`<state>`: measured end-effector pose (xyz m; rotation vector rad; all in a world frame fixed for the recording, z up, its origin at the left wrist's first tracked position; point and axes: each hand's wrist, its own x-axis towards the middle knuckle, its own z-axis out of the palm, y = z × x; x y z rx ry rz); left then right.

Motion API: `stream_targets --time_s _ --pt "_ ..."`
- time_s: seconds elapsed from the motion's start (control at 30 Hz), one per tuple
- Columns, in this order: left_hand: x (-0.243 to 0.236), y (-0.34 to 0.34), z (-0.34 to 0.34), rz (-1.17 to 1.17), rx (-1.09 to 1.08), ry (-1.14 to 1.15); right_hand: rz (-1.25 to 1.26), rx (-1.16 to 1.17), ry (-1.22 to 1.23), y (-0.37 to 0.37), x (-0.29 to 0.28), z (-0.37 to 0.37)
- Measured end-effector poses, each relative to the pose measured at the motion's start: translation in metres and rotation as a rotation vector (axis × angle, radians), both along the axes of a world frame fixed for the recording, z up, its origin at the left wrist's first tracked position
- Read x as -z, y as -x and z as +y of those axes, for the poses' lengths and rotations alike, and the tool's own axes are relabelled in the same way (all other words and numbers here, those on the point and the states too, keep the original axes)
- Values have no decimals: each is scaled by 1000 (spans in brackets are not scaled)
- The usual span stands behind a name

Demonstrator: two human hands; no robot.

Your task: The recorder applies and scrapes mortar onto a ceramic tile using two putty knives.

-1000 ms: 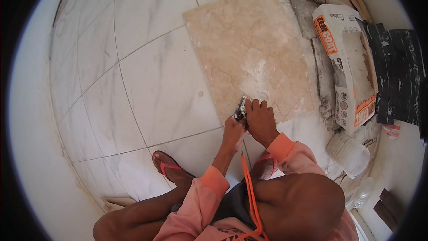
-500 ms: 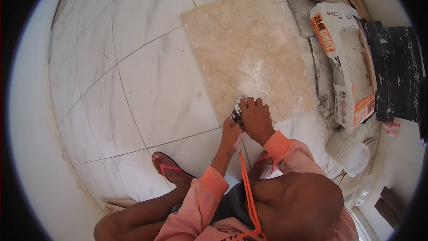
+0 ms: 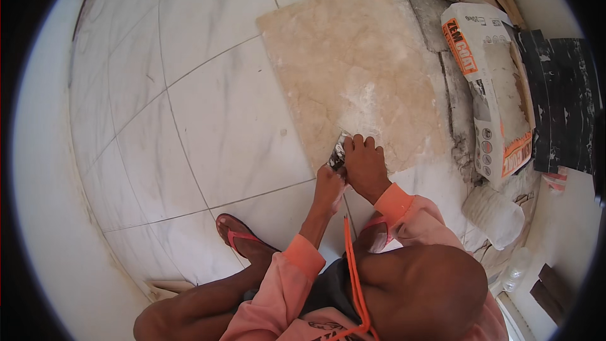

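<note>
A small dark thing smeared with white point(image 3: 338, 153) sticks out between my hands; its kind cannot be made out. My left hand point(image 3: 330, 186) is closed round its lower end. Over its right side curl the fingers of my right hand point(image 3: 366, 163), knuckles up, close against my left. Both hands are at the near edge of a beige marbled tile point(image 3: 334, 44) lying on the floor. A patch of white powder point(image 3: 361, 102) is spread on that tile just beyond my fingers. My palms and the thing's covered part are hidden.
White veined floor tiles point(image 3: 214, 126) surround the beige one. At the right stand a torn-open white and orange bag point(image 3: 483, 98), black strips point(image 3: 562, 101) and a whitish translucent container point(image 3: 495, 218). My sandalled left foot point(image 3: 243, 237) and an orange cord point(image 3: 353, 271) are close by.
Both hands and the dark thing have shifted very slightly to the right. The grip looks the same. The orange cord's upper end has swung a little to the right.
</note>
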<state>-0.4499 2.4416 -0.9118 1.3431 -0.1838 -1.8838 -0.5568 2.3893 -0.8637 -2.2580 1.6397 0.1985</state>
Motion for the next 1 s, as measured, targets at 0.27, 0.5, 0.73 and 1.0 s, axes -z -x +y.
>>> stream_targets --time_s 0.27,0.5,0.73,1.0 --pt "-8 3 -5 34 -30 42 -61 -55 -7 5 -16 36" --pt "-9 -6 -10 42 44 49 -4 -67 136 6 -3 32" --pt "-20 -3 -11 17 7 29 -17 -15 33 9 -6 28" --pt "-42 -8 -31 -210 207 31 -265 291 -280 41 -8 -3"
